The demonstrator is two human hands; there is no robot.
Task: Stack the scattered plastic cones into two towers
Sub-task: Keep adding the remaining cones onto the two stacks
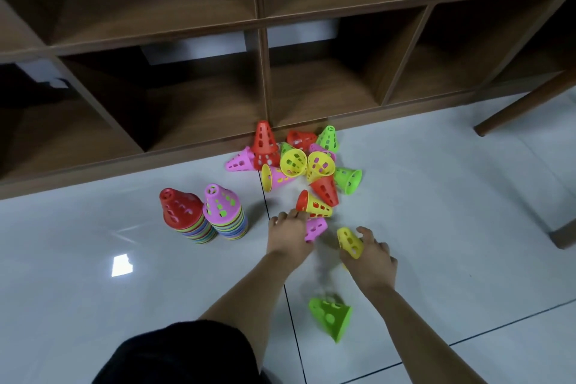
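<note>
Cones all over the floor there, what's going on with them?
A person is gathering perforated plastic cones off the tiled floor. The left hand grips a pink cone and the right hand grips a yellow cone. Two towers already stand side by side to the left, the red-topped tower and the pink-topped tower. A pile of loose cones lies against the wooden shelf unit, and a green cone lies apart, nearer the person.
</note>
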